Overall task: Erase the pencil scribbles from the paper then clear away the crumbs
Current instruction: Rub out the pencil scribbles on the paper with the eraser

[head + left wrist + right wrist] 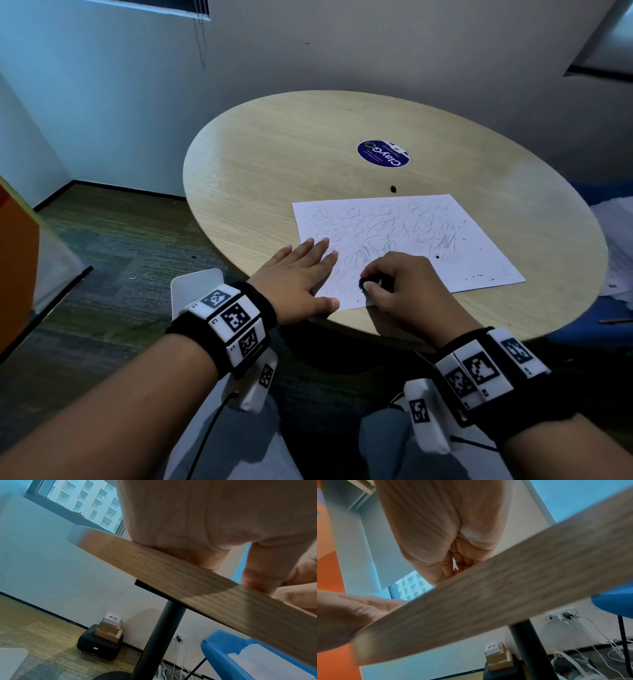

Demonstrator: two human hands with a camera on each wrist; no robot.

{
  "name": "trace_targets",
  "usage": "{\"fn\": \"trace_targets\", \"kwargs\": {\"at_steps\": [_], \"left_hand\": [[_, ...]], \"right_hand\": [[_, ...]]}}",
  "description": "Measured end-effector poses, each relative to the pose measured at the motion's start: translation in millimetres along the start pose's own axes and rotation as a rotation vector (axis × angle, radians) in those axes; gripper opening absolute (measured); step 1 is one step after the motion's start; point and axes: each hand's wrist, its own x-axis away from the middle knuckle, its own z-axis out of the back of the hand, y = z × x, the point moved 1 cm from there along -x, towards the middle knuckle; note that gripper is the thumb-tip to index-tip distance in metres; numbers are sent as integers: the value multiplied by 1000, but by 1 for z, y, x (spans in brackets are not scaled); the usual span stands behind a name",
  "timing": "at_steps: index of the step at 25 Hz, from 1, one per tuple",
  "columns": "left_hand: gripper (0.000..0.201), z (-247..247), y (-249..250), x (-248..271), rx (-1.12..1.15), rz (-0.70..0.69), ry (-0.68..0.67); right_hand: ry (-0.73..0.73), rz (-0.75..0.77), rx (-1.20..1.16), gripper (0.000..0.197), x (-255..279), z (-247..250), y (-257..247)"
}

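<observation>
A white sheet of paper [428, 236] covered in grey pencil scribbles lies on the round wooden table [281, 161]. My left hand [301, 274] lies flat with straight fingers on the paper's near left corner. My right hand [394, 284] has its fingers curled round a small dark eraser [364, 283], which is pressed on the paper near the front edge. Dark crumbs [476, 274] dot the paper's right side. Both wrist views look up from below the table edge [188, 580] and hide the paper.
A round blue sticker [383, 153] and a dark speck [393, 188] sit on the table beyond the paper. A blue chair [231, 660] holding white papers stands to the right. The table's black post [159, 635], boxes on a black case [106, 632] and cables are below.
</observation>
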Motion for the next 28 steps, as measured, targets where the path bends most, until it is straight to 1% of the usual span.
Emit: {"fn": "trace_targets", "kwargs": {"at_steps": [2,4,8,12,16,20,24,28], "left_hand": [[81,0,-1,0,6,-1,5],[81,0,-1,-1,-1,0,-5],[83,2,0,-2,-15,4,-23],[83,2,1,-2,-26,7,-27],[84,3,0,-2,-18,3,-30],[84,2,0,-2,-24,5,-27],[85,2,0,-1,-17,0,-24],[87,2,0,-3,-32,5,-30]], "right_hand": [[16,-18,-1,10,-1,1,2],[30,-4,7,9,-1,0,-2],[-38,119,-22,8,5,-13,-20],[17,48,6,9,-5,-3,-7],[-42,119,-14,9,4,-13,-22],[32,43,11,9,-3,-6,-10],[-9,97,-1,9,3,-14,-21],[22,27,0,9,-4,-5,-6]]}}
